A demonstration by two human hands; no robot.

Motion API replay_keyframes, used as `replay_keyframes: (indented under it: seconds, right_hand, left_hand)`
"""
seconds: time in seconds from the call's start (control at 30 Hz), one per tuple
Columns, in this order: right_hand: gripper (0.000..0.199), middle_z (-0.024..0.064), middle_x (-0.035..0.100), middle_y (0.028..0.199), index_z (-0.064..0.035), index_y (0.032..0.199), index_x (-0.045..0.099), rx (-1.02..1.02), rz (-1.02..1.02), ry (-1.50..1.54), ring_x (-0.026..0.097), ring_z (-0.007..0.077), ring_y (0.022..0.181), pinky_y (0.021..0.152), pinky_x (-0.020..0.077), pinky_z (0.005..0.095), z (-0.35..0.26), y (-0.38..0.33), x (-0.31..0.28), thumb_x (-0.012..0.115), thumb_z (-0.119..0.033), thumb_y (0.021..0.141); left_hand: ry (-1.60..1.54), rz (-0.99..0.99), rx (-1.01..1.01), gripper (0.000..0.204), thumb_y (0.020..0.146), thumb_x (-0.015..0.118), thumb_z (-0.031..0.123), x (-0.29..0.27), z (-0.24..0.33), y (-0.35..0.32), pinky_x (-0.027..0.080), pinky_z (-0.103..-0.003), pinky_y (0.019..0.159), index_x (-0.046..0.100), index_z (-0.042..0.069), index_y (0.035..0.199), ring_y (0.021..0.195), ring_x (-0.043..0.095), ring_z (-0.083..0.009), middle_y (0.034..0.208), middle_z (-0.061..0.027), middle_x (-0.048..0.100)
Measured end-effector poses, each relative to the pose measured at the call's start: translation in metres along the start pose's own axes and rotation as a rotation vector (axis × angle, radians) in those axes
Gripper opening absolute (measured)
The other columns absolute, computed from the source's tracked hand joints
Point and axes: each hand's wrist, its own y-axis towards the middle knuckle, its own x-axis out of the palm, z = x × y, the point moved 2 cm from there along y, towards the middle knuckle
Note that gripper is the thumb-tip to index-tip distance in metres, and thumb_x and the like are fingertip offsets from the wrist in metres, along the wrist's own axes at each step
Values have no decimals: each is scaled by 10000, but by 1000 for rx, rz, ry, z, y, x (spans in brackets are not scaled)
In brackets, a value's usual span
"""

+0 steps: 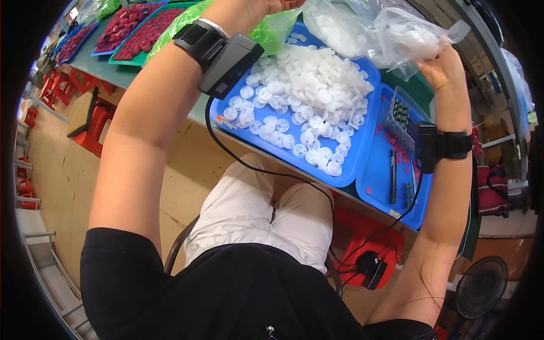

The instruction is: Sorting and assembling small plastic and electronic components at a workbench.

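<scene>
Two blue trays [362, 148] [377, 181], one heap of white caps [309, 90], two clear bags [408, 34] [340, 28], two wrist devices [218, 51] [433, 146].

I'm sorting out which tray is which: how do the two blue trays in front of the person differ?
The left blue tray is larger and heaped with white round caps. The right blue tray is narrower and mostly bare, holding a small clear box, a dark pen-like tool and a few scattered red bits. Both are blue, shallow, and sit side by side at the table edge.

Both forearms are raised, the right hand [439, 67] in a closed grip, the left hand [277, 4] mostly out of frame.
</scene>
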Motion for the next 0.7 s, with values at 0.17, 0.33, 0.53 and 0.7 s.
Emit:
replay_keyframes:
  seconds: [0.17,0.33,0.53,0.7]
  right_hand:
    - [483,176,488,1334,-12,1337,416,4,-58,-385,493,366,1211,954,461,604,48,-7,11,418,-359,1003]
    - [814,166,315,1489,-99,1481,263,154,-155,-351,308,434,1327,995,371,546,89,-13,-6,460,-642,909]
    - [886,193,329,1461,-32,1492,178,116,-261,-149,415,406,1272,1007,403,485,68,-63,39,635,-491,888]
    - [1013,219,348,1414,-11,1503,89,-204,-147,-370,506,354,1197,924,495,408,67,-70,39,791,-208,800]
  left_hand:
    - [146,33,-16,249,988,477,189,33,3,-16,466,-443,967,544,-3,1131,1070,580,-244,1027,-114,623]
    - [624,37,118,751,936,474,547,58,-58,-13,306,-412,1107,340,2,1435,1351,375,-357,1466,-202,391]
    - [102,188,-6,434,996,423,413,86,-46,-11,458,-402,926,526,42,1195,1026,531,-237,1119,-119,554]
    - [-348,106,10,289,955,457,236,95,-20,-8,584,-472,717,507,22,1142,952,508,-282,1134,-111,511]
